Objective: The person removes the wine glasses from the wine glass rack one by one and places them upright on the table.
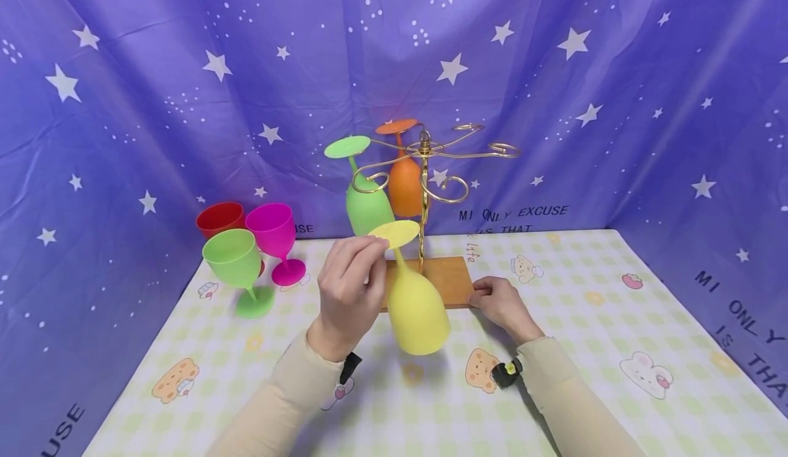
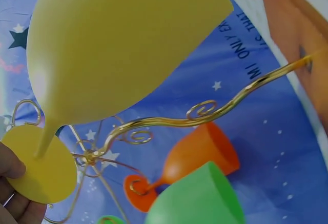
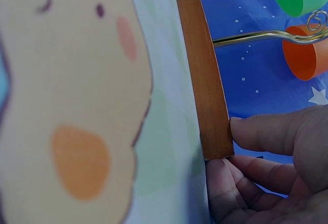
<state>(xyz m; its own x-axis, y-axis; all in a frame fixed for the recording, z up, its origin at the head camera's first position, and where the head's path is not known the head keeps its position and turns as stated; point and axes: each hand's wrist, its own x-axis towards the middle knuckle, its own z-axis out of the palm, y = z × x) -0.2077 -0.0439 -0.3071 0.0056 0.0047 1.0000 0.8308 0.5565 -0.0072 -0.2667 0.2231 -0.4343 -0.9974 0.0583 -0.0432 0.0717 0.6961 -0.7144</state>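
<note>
Room right of post [image 1: 423,204] (hooks [image 1: 505,156] overhead)

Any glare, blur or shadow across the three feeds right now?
Head view: bright, with soft shadow beside the right sleeve; left wrist view: dimmer, pale sheen on the yellow goblet, glints along the gold pole; right wrist view: tablecloth print blurred up close, wooden base crisper.

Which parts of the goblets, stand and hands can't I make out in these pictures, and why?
Head view: most of the red goblet's stem and foot, behind the upright green goblet.
Head view: part of the wooden base, behind the yellow goblet and left hand.
Left wrist view: part of the yellow goblet's bowl, cut off by the top edge.
Right wrist view: the orange goblet's foot, beyond the right edge.
</note>
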